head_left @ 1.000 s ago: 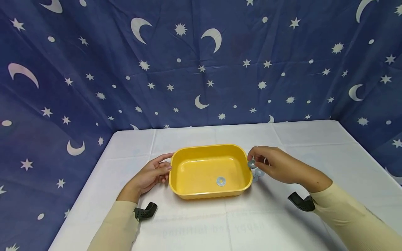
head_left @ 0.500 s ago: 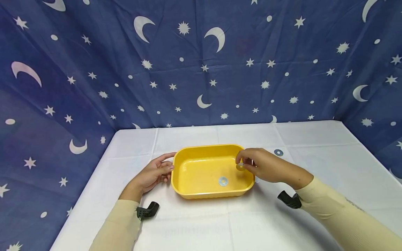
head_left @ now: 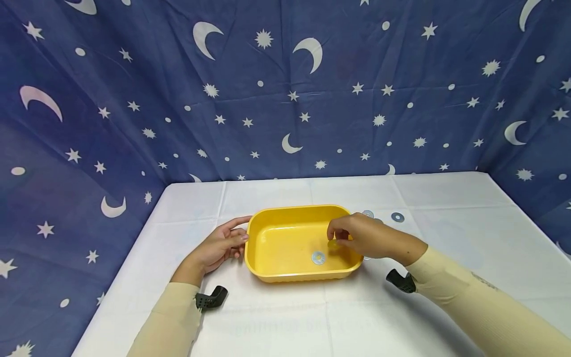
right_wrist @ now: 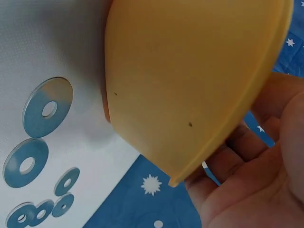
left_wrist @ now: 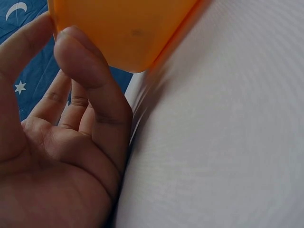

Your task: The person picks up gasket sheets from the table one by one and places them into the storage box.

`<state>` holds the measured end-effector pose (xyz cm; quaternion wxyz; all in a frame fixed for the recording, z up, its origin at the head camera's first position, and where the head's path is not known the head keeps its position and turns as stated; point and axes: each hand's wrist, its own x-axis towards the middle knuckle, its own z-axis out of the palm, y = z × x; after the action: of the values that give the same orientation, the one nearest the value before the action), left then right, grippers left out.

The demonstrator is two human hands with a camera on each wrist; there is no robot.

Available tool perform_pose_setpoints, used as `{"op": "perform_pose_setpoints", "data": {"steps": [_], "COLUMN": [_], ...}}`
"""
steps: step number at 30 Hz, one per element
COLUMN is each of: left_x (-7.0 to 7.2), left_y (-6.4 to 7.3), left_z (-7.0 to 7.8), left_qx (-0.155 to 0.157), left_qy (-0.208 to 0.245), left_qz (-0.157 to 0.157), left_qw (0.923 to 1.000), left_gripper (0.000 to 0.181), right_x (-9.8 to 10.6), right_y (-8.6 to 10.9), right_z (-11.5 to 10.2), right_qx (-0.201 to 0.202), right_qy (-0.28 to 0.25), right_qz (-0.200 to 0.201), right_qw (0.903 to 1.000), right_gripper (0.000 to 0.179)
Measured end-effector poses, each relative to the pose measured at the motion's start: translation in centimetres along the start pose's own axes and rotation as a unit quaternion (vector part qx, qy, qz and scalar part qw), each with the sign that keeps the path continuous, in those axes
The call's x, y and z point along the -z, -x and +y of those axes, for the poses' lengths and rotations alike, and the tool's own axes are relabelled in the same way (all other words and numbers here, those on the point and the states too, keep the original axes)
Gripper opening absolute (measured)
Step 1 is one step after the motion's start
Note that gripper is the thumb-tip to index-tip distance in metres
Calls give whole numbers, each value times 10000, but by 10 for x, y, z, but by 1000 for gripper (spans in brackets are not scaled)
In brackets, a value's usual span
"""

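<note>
A yellow plastic tub stands on the table, with one flat metal washer lying on its floor. My left hand rests at the tub's left end, its index finger and thumb touching the outside. Over the tub's right side, my right hand reaches in and pinches another washer low above the floor. In the right wrist view the tub's wall hides those fingertips. Several more washers lie on the cloth beyond the tub's right end, partly covered by my right arm in the head view.
White cloth covers the table, and a dark blue curtain with moons and stars hangs behind and at the sides. A black wrist mount sits on the left sleeve and a similar mount on the right.
My right hand has carried a washer from beside the tub's right end over the rim and down inside. The left hand stays against the tub. Washers behind the right arm have come into view.
</note>
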<state>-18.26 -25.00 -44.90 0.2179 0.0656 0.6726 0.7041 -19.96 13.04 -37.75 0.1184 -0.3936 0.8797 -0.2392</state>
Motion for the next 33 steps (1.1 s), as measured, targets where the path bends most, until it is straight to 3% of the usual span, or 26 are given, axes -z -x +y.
{"op": "perform_pose_setpoints", "data": {"steps": [10, 27, 33], "left_x": [1, 0, 0], "left_y": [-1, 0, 0], "left_z": [0, -2, -1], "left_qx": [-27, -23, -5], "left_qy": [-23, -29, -26], "left_qz": [11, 36, 63], "left_qw": [10000, 10000, 10000], "left_gripper": [65, 63, 63], "right_x": [-9, -16, -18], "right_y": [-9, -13, -17], "right_z": [0, 3, 4], "right_qx": [-227, 115, 8], "right_qy": [123, 437, 726], "right_qz": [-459, -322, -253], "right_qw": [9986, 9985, 9970], "right_gripper": [17, 15, 19]}}
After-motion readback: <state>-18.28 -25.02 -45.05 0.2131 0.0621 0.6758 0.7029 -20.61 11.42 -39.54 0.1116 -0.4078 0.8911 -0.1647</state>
